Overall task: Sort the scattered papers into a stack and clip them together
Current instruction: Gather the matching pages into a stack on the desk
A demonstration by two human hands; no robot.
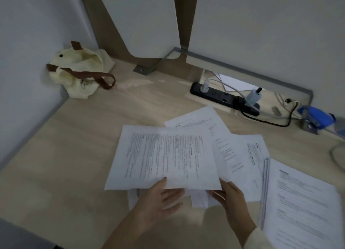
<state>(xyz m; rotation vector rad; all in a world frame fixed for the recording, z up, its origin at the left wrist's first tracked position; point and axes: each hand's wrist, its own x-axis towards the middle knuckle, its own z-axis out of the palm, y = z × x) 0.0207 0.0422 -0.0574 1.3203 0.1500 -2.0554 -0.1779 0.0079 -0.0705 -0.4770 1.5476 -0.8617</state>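
Observation:
Several printed white sheets lie fanned out on the light wooden desk [65, 155]. My left hand [160, 198] pinches the near edge of the top sheet [164, 157], thumb on top, and lifts it a little off the desk. My right hand [231, 198] holds the near edge of the sheets underneath [229, 155]. To the right lies a thicker pile of printed pages [300, 207], partly cut off by the frame edge. A blue clip-like object [315, 119] sits at the far right of the desk.
A cream cloth bag [78, 71] with brown straps slumps in the back left corner. A black power strip [224, 97] with plugs and cables lies at the back right, near a grey metal rail [252, 71]. Walls close off the back and the left.

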